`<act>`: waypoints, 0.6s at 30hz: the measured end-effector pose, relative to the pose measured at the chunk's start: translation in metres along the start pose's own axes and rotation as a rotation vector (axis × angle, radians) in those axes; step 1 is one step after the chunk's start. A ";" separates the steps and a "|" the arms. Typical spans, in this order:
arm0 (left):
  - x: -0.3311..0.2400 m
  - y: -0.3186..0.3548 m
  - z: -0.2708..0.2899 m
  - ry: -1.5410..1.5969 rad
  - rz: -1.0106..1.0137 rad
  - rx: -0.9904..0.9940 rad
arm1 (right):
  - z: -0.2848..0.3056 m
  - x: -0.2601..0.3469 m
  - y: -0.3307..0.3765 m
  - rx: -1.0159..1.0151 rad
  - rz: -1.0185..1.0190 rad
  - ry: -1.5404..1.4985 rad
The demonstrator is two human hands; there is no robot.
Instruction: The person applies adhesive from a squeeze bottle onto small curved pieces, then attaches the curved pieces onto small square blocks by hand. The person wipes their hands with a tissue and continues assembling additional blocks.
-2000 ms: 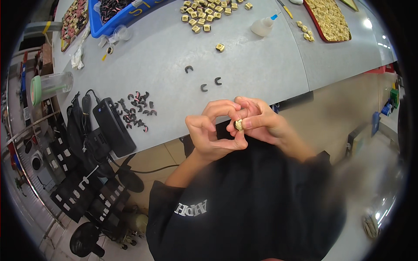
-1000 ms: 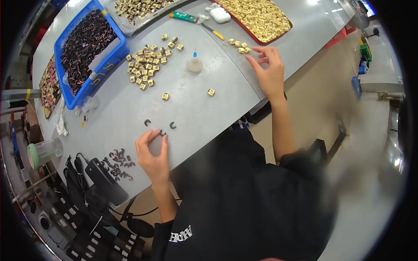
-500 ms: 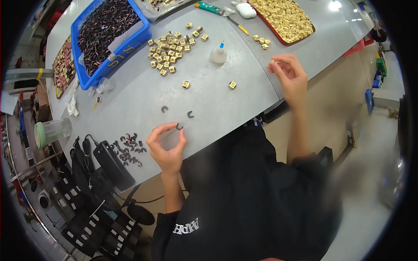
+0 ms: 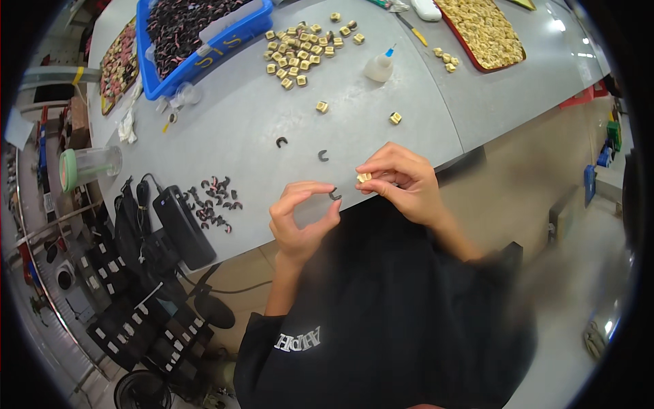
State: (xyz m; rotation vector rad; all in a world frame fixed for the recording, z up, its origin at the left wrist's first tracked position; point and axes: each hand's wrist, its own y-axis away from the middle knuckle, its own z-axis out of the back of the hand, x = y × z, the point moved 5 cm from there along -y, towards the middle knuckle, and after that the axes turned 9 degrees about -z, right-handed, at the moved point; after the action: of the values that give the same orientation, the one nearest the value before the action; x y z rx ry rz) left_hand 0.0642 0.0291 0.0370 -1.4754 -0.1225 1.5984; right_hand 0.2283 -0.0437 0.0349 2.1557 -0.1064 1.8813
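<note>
Between the thumb and forefinger of my left hand (image 4: 300, 217) is a small dark C-shaped piece (image 4: 334, 194). My right hand (image 4: 403, 183) pinches a small cream-gold block (image 4: 364, 177). The two hands face each other just over the table's near edge, with the pieces a short gap apart. Beyond them on the table lie two loose C-shaped pieces, a black one (image 4: 281, 142) and a grey one (image 4: 323, 155). Farther off sit two single gold blocks, one on the left (image 4: 321, 107) and one on the right (image 4: 395, 118).
A squeeze bottle with a blue tip (image 4: 379, 67) stands beside a cluster of gold blocks (image 4: 300, 51). A blue bin (image 4: 225, 54) of dark pieces is at the far left, a red-rimmed tray (image 4: 487, 68) of blocks at the far right. Dark C-pieces (image 4: 212, 203) lie near a black box (image 4: 184, 225).
My right hand has come from beside the block tray toward my left hand, bringing a gold block. My left hand has shifted right, still holding its C-shaped piece. The view has shifted too.
</note>
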 end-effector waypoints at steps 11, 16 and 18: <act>-0.002 0.000 0.000 0.011 -0.035 -0.002 | -0.015 -0.007 -0.001 0.019 -0.084 -0.253; -0.002 0.000 0.000 0.020 -0.037 0.000 | -0.014 -0.012 -0.001 0.037 -0.193 -0.350; -0.003 -0.001 0.000 0.010 -0.045 0.003 | -0.014 -0.015 0.000 0.019 -0.285 -0.311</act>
State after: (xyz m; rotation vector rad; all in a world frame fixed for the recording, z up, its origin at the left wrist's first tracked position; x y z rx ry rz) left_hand 0.0646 0.0274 0.0395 -1.4685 -0.1461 1.5542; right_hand 0.2128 -0.0421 0.0215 2.3184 0.1503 1.3913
